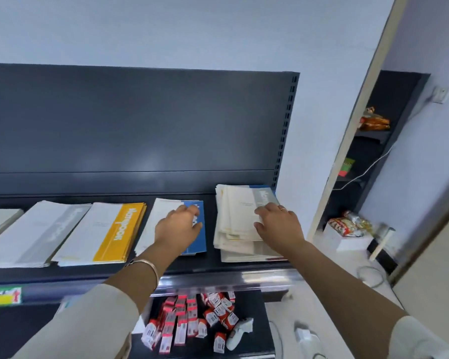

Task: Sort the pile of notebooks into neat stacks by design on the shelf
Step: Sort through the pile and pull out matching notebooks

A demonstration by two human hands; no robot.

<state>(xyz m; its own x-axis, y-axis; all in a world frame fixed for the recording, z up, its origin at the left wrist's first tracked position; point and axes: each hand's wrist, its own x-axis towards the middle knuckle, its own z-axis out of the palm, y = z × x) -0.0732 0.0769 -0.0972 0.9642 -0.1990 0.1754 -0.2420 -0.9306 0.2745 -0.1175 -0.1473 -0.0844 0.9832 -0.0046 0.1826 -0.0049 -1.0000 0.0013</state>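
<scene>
Notebooks are laid out in a row along the dark shelf (210, 266): a grey-banded stack (36, 234), a yellow-banded stack (101, 234) just beside it, and a blue-banded stack (200, 242) further right. An untidy pile (233, 229) of mixed notebooks is seen at the shelf's right end, apart from the blue-banded stack.

The left hand (178, 225) is rested on the blue-banded stack with its fingers bent; whether anything is gripped cannot be told. The right hand (278, 224) is laid on top of the pile, fingers spread and fairly straight, thumb at the edge of the uppermost notebook. Red-and-white packets (192, 320) are scattered on the shelf below.
</scene>
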